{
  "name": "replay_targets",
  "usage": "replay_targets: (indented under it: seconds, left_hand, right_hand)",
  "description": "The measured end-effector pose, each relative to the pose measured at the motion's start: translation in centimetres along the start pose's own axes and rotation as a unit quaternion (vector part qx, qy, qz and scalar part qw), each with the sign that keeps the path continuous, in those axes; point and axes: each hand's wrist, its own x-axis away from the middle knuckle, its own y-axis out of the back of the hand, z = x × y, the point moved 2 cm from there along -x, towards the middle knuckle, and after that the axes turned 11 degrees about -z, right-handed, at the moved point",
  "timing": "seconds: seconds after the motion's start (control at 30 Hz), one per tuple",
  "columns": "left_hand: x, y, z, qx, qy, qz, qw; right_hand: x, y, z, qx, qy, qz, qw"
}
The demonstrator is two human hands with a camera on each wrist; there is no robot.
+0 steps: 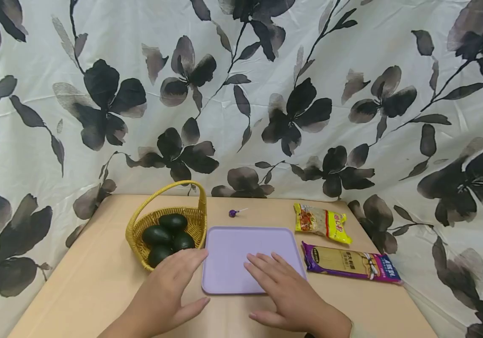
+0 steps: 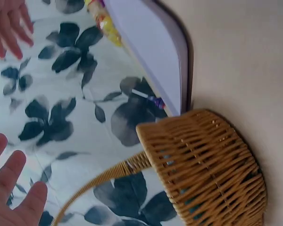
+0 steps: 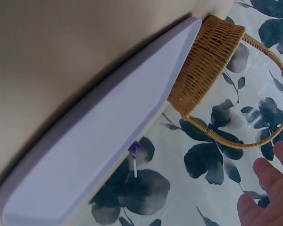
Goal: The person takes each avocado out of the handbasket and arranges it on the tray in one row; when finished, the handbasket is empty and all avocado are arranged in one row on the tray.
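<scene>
In the head view my left hand [image 1: 166, 293] is held in front of the yellow wicker basket [image 1: 202, 220], fingers extended and nothing in its grasp. Several dark green avocados [image 1: 157, 235] lie in that basket, partly hidden by its rim and my hand. My right hand [image 1: 290, 296], also bare, overlaps the near right part of a lilac tray [image 1: 245, 258]. No object rests on the tray. Both wrist views show fingers spread apart, with the basket [image 2: 212, 165] and the tray [image 3: 99, 122] beyond them.
Behind the tray lies a purple lollipop [image 1: 233, 213] with a white stick. To its right are a yellow-and-clear food packet [image 1: 319, 222] and, closer, a long purple noodle packet [image 1: 349, 263]. A floral cloth [image 1: 241, 103] hangs behind the beige table [image 1: 76, 281].
</scene>
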Motion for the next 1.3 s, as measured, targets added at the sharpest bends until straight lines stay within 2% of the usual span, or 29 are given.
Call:
replay_targets:
  seconds: [0.2,0.37,0.43,0.53,0.77,0.97,1.3]
  left_hand:
    - [-0.1,0.4,1.2,0.001,0.045,-0.042,0.9981]
    - [-0.1,0.8,2.0,0.013,0.050,-0.099,0.9938]
    - [-0.1,0.9,2.3,0.013,0.048,-0.126,0.9907]
    - [0.0,1.3,2.6,0.000,0.055,-0.151,0.9869]
    - [0.1,2.4,3.6,-0.048,0.096,-0.170,0.9796]
    - [0.4,3.0,4.7,-0.074,0.094,-0.202,0.9722]
    - [1.0,3.6,5.9,-0.100,0.124,-0.217,0.9630]
  right_hand:
    - [-0.5,-0.8,0.2,-0.054,0.007,-0.050,0.997]
    - [-0.9,-1.2,0.3,-0.082,0.009,-0.071,0.994]
    - [-1.1,-1.4,0.3,-0.091,-0.001,-0.069,0.994]
    - [-1.3,-1.8,0.2,-0.104,-0.017,-0.067,0.992]
    - [-1.8,-2.9,0.1,-0.131,-0.049,-0.069,0.988]
    - [-2.4,-3.7,0.3,-0.150,-0.066,-0.091,0.982]
    - [-3.9,-4.8,0.5,-0.202,-0.139,-0.058,0.968]
